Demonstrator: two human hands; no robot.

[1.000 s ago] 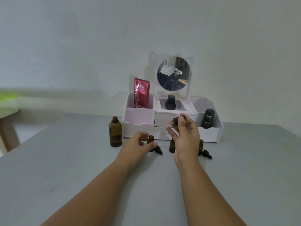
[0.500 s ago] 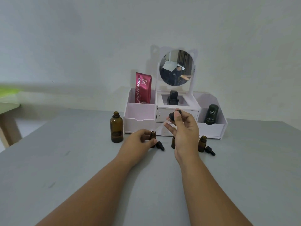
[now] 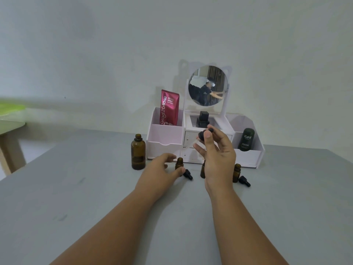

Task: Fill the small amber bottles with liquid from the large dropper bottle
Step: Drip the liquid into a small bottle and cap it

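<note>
The large amber bottle (image 3: 138,152) stands uncapped on the grey table (image 3: 95,188), left of my hands. My left hand (image 3: 159,170) grips a small amber bottle (image 3: 179,163) at its base, mouth uncovered. My right hand (image 3: 217,159) pinches the black-bulbed dropper (image 3: 202,134); its clear glass tube slants down-left toward that small bottle. A second small bottle (image 3: 202,170) is mostly hidden behind my right hand. A third small bottle (image 3: 236,172) stands to the right. Two small black dropper caps (image 3: 188,174) (image 3: 244,181) lie on the table.
A white organiser (image 3: 166,144) with a round mirror (image 3: 207,86) stands against the wall behind the bottles. It holds a red pouch (image 3: 169,109), a black bottle (image 3: 203,119) and a dark green bottle (image 3: 246,139). A wooden table edge (image 3: 9,131) shows at far left.
My right hand has lifted the dropper a little and turned its tube toward the small bottle. My left hand's fingers have settled around that bottle. The view has shifted slightly.
</note>
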